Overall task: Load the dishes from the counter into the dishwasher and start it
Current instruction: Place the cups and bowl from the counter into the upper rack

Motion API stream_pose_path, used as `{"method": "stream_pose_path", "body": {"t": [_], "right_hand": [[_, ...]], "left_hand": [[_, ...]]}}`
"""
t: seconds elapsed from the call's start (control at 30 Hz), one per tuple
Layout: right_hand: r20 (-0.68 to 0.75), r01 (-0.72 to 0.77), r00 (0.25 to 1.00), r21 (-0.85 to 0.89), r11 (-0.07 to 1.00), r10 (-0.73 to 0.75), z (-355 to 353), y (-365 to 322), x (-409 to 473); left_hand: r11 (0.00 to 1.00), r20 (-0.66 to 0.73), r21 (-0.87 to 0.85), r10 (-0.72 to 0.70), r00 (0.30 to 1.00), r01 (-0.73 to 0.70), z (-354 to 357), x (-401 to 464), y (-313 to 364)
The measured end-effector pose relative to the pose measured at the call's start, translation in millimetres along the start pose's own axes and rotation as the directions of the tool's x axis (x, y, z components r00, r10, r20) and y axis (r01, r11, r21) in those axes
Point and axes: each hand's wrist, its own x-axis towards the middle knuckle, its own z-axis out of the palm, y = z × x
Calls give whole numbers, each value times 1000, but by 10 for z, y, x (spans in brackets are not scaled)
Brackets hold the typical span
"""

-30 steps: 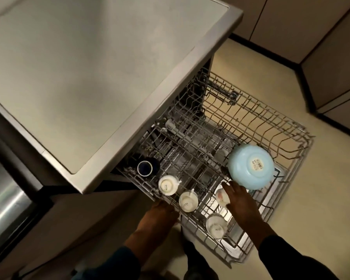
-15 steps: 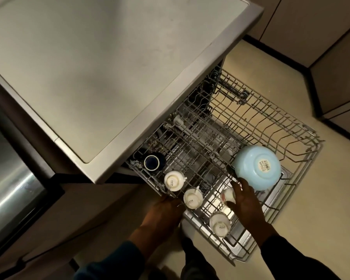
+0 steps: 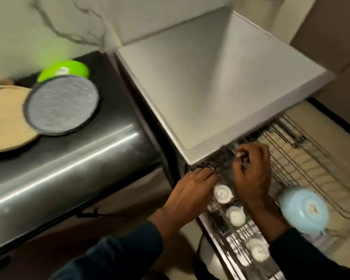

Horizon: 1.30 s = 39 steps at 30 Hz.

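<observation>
Here the right hand [image 3: 251, 168] pinches a small white cup [image 3: 239, 153] over the pulled-out rack [image 3: 303, 158], near the dishwasher's top edge. The left hand [image 3: 192, 188] lies flat, fingers straight, on the rack's near edge beside three upturned white cups [image 3: 222, 194]. A blue bowl [image 3: 303, 209] sits upside down further right.

Sitting upside down in pulled-out wire rack [image 3: 303, 158]: three white cups [image 3: 222, 194], blue bowl [image 3: 303, 211]. Resting on dark counter [image 3: 73, 158]: grey plate [image 3: 62, 105], wooden board [image 3: 4, 120], green bowl [image 3: 69, 70].

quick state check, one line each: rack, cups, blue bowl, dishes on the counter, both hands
dishwasher rack: pulled out
white cups: upside down in the rack
blue bowl: upside down in the rack
grey plate: not yet loaded
green bowl: not yet loaded
left hand: flat, at the rack's edge
right hand: pinches something small, blurred
</observation>
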Motion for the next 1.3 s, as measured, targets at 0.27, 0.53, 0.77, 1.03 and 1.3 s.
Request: {"method": "stream_pose_path", "body": {"t": [0.27, 0.53, 0.77, 1.03, 1.3], "right_hand": [[156, 334, 913, 240, 911, -376, 771, -1644, -161], [340, 472, 700, 441, 763, -629, 1648, -3079, -688], [375, 534, 560, 518, 668, -738, 2241, -3831, -861], [412, 481, 577, 527, 701, -705, 3029, -4233, -408], [541, 437, 637, 333, 835, -549, 4204, -4689, 557]], "left_hand": [[928, -405, 58, -316, 858, 369, -1297, -1283, -932], [740, -642, 42, -495, 585, 671, -2395, -2776, -1601], [625, -706, -6, -555, 440, 781, -2767, -3539, -1935], [584, -712, -6, -573, 406, 812, -2979, -3642, -2430], [496, -709, 50, -594, 381, 867, -3284, -3345, -3248]]}}
